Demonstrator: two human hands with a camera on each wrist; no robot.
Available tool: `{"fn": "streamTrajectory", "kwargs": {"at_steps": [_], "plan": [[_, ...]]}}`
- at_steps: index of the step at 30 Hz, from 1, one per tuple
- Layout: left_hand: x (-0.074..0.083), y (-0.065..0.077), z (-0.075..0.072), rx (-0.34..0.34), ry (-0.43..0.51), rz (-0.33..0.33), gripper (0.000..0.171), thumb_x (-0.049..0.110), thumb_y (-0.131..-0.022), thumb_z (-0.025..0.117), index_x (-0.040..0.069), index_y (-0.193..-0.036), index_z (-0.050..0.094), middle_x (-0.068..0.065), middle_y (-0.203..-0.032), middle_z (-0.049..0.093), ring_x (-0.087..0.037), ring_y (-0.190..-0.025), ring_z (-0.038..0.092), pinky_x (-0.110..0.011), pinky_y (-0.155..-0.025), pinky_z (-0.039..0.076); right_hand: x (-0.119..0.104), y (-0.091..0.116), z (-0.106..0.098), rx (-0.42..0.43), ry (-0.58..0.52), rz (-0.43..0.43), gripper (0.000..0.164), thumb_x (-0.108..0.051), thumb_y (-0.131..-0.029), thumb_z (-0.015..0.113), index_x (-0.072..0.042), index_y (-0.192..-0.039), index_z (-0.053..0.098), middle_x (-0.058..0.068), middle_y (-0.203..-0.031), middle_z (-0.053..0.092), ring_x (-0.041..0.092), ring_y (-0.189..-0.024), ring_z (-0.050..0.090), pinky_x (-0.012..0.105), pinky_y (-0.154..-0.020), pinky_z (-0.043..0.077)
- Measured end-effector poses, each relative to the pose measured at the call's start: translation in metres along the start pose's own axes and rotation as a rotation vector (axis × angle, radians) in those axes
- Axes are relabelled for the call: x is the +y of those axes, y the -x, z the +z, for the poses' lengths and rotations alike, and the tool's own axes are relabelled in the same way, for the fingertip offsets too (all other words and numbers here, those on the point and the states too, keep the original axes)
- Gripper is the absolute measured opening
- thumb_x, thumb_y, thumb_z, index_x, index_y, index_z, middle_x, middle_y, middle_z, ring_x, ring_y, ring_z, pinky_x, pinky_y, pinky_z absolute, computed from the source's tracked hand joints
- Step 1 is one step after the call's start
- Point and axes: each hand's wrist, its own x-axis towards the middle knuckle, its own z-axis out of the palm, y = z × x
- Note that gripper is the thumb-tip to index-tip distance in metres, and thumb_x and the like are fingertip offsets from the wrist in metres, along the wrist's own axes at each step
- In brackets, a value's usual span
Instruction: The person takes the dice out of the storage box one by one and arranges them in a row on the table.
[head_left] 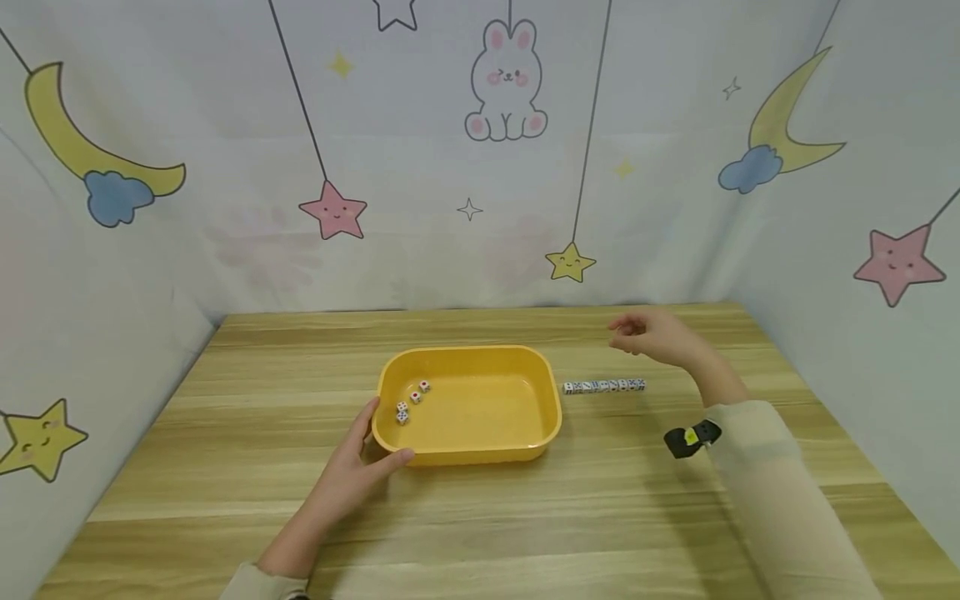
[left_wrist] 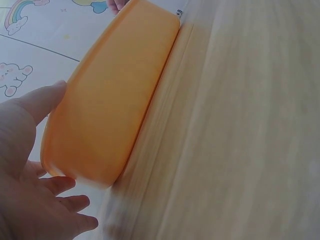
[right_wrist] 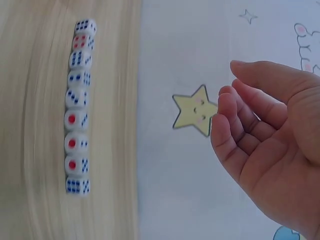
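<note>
A yellow plastic tray sits on the table, with several white dice at the left of its floor. My left hand holds the tray's near left corner, thumb on the front rim and fingers along the left end. In the left wrist view the tray's orange-looking wall lies between that thumb and the fingers. To the right of the tray runs a straight row of dice, touching side by side. Above and behind the row hovers my right hand, fingers loosely bent and holding nothing.
The wood-grain table is bounded at the back and sides by a white curtain printed with stars, moons and a rabbit. A black strap with a yellow mark is on the right wrist.
</note>
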Motion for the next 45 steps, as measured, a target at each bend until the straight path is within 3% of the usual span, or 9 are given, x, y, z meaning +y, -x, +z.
{"fn": "streamTrajectory", "kwargs": {"at_steps": [9,19,28,40,45], "plan": [[-0.002,0.0,0.0,0.002,-0.003,-0.002,0.098,0.037,-0.085,0.073,0.013,-0.156,0.01,-0.016,-0.158,0.021,-0.037,-0.145,0.018,-0.059,-0.114,0.015,-0.039,-0.022,0.019,-0.072,-0.024,-0.1,0.039,-0.022,-0.094,0.062,0.0,-0.125,0.059,0.01,-0.101,0.066,0.024,-0.084,0.059,0.031,-0.072,0.05],[-0.003,0.0,-0.001,0.008,-0.009,0.008,0.098,0.038,-0.085,0.074,0.014,-0.156,0.011,-0.015,-0.158,0.021,-0.036,-0.145,0.018,-0.059,-0.114,0.016,-0.102,-0.046,0.053,-0.148,0.01,-0.208,0.033,-0.022,-0.091,0.066,-0.005,-0.12,0.064,0.005,-0.1,0.067,0.019,-0.089,0.06,0.034,-0.08,0.052],[-0.001,0.0,-0.002,0.005,0.006,0.005,0.097,0.038,-0.085,0.074,0.015,-0.156,0.011,-0.014,-0.159,0.021,-0.036,-0.145,0.018,-0.06,-0.113,0.016,-0.143,-0.061,0.091,-0.268,-0.004,-0.302,0.032,-0.021,-0.091,0.068,-0.004,-0.118,0.065,0.002,-0.089,0.064,0.013,-0.076,0.054,0.024,-0.069,0.048],[-0.002,0.0,-0.002,0.01,0.001,-0.007,0.097,0.036,-0.085,0.074,0.014,-0.156,0.011,-0.016,-0.159,0.02,-0.035,-0.146,0.016,-0.059,-0.114,0.014,-0.172,-0.07,0.129,-0.344,0.062,-0.414,0.033,-0.018,-0.09,0.068,-0.001,-0.118,0.065,0.0,-0.086,0.066,0.01,-0.071,0.056,0.02,-0.064,0.047],[-0.003,0.0,0.0,0.008,0.014,-0.002,0.095,0.034,-0.085,0.074,0.014,-0.156,0.012,-0.015,-0.158,0.022,-0.034,-0.145,0.018,-0.06,-0.114,0.013,-0.175,-0.074,0.134,-0.387,0.044,-0.391,0.036,-0.016,-0.091,0.066,0.002,-0.121,0.062,0.002,-0.088,0.065,0.011,-0.071,0.056,0.019,-0.063,0.046]]}}
